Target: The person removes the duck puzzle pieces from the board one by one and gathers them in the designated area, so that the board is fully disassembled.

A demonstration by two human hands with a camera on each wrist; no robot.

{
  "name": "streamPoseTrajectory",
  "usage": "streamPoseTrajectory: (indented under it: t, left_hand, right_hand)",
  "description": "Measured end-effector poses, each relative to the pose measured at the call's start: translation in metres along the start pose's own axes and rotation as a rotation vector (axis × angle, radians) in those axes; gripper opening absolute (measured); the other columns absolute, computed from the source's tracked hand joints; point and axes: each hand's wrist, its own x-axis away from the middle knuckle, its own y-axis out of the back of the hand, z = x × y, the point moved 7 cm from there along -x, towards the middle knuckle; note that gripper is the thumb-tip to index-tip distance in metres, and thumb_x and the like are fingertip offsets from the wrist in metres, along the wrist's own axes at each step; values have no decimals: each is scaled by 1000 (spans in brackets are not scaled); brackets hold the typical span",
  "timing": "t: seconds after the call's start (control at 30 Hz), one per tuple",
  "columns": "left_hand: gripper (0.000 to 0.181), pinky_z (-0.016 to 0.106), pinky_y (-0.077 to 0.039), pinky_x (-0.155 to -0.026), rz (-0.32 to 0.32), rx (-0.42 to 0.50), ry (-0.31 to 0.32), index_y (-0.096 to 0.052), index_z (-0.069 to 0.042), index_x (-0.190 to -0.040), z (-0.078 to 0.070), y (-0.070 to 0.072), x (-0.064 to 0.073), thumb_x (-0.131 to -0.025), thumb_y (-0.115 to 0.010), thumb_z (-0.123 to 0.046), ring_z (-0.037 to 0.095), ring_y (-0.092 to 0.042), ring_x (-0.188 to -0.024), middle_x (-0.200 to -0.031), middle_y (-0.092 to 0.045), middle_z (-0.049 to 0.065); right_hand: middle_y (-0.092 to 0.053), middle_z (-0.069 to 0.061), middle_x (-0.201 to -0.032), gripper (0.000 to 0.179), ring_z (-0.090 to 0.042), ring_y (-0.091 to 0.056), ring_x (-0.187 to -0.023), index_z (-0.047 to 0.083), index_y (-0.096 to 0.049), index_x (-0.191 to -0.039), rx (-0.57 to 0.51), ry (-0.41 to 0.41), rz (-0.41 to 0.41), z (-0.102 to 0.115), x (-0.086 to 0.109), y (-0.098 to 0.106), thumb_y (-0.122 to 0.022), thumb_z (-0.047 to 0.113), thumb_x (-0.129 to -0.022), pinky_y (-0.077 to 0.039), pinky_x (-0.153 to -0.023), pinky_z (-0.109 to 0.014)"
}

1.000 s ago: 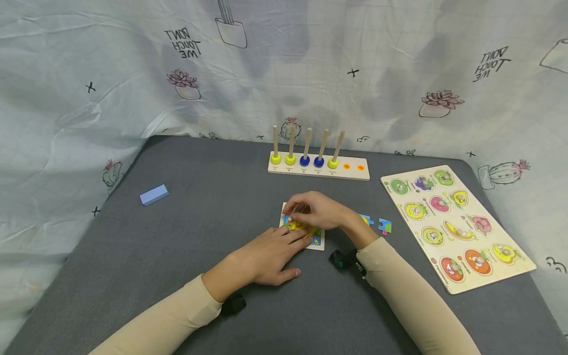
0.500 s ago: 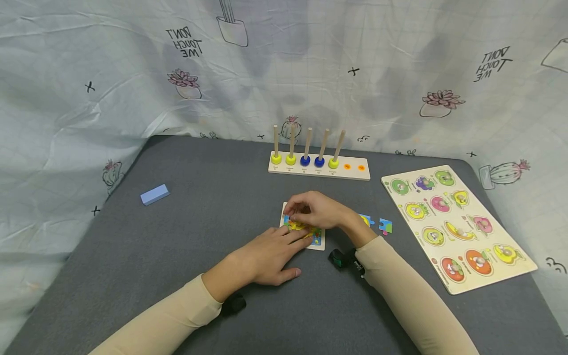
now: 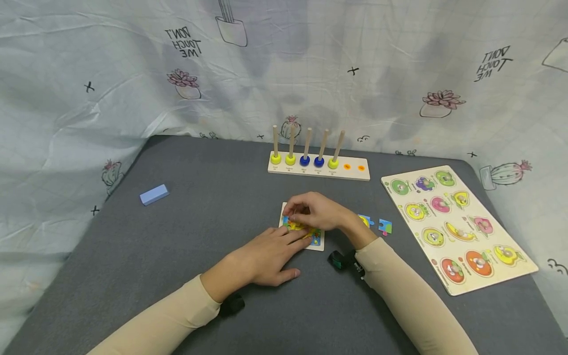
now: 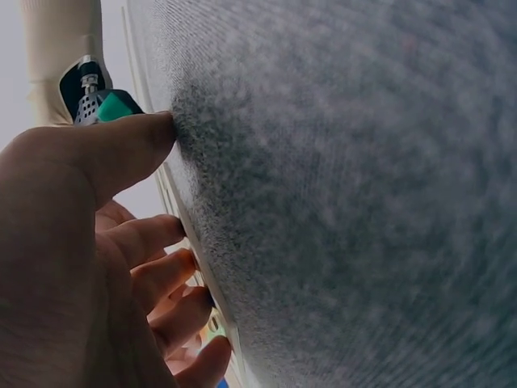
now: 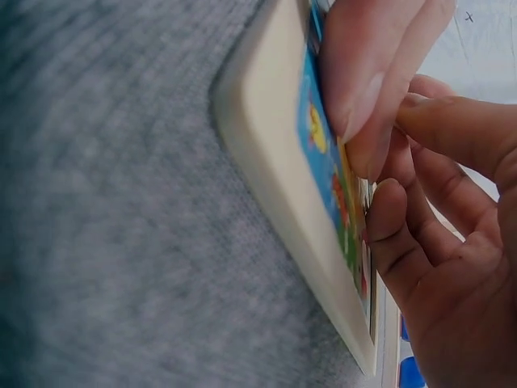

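A small jigsaw board (image 3: 320, 245) with a pale wooden frame and a colourful picture lies mid-table, partly covered by both hands. My left hand (image 3: 272, 256) rests its outstretched fingers on the board's near part, thumb apart on the grey cloth. In the left wrist view the left hand (image 4: 89, 242) shows its fingertips at the board's edge. Over the board's far left part, my right hand (image 3: 317, 209) bends its fingers and thumb down to the picture. In the right wrist view its thumb (image 5: 388, 212) meets the puzzle surface. Whether it pinches a piece is hidden.
Loose jigsaw pieces (image 3: 385, 226) lie right of the board, partly behind the right wrist. A fruit puzzle board (image 3: 426, 246) stands farther right. Behind is a peg stand (image 3: 284, 169) with yellow and blue rings. A blue block (image 3: 154, 195) lies at left. A printed curtain (image 3: 310, 88) encloses the back.
Almost nothing differs. Both hands keep their places on the jigsaw board, with only a slight shift of the right hand's fingers and of the head view.
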Motion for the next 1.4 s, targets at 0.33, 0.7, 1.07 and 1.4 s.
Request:
streamPoseTrajectory:
  t: [0.33,0.7,1.07,1.4]
  left_hand:
    - [73,50,-38,-114,-2,-16,-4,-30,-22,-164,-1,1,0,-103,-52,-56,23,-29,-151,-169,-27,-3]
    - [73,50,-37,-115,-3,-13,-11,-31,-21,-163,-1,2,0,-103,-52,-57,23,-29,-151,-169,-28,-2]
    - [73,47,-38,-114,-16,-23,-14,-32,-21,-163,0,4,1,-102,-53,-57,21,-40,-142,-168,-29,-2]
    - [74,47,-36,-115,4,-5,-7,-30,-23,-164,1,3,1,-102,-53,-57,22,-38,-143,-169,-27,-3]
  right_hand:
    - [-71,-7,-108,16,-17,-69,-93,5,-71,-115,-17,9,5,6,1,-1,-60,6,-104,-56,-86,-34]
    - [-72,-6,-108,16,-17,-68,-92,6,-72,-113,-4,8,-13,5,2,-1,-59,5,-104,-56,-86,-34]
    - [-71,-6,-106,16,-19,-66,-93,5,-72,-110,-23,-30,-9,1,0,10,-58,3,-104,-55,-86,-34]
    - [-71,-11,-104,21,-26,-60,-70,3,-69,-123,-68,-48,-42,2,11,19,-58,7,-105,-52,-64,-33]
